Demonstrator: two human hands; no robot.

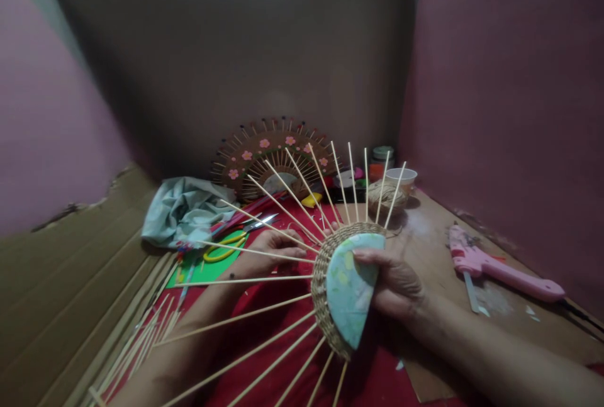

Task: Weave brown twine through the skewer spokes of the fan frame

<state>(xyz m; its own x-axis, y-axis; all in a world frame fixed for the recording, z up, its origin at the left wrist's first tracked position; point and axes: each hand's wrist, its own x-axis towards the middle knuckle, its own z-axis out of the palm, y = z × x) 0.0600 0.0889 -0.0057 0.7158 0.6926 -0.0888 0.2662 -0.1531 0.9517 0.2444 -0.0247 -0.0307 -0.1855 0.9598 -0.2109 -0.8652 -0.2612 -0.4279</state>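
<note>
My right hand (399,281) grips the straight edge of a half-round fan base (349,306), thumb on its pale blue-green patterned face. Around the curved edge runs a band of woven twine (321,287), with thin wooden sticks (268,322) fanning out from it. Behind the sticks, my left hand (278,246) is beside the woven band, its fingers curled and pressed together. Whatever those fingertips pinch is partly hidden and too small to make out.
A pink glue gun (512,278) lies at right. Behind stand a twine ball (387,198), a white cup (408,175) and a flower-decorated fan (278,143). At left are yellow-handled scissors (221,251), crumpled cloth (186,206) and loose sticks (141,344). Cardboard walls enclose the table.
</note>
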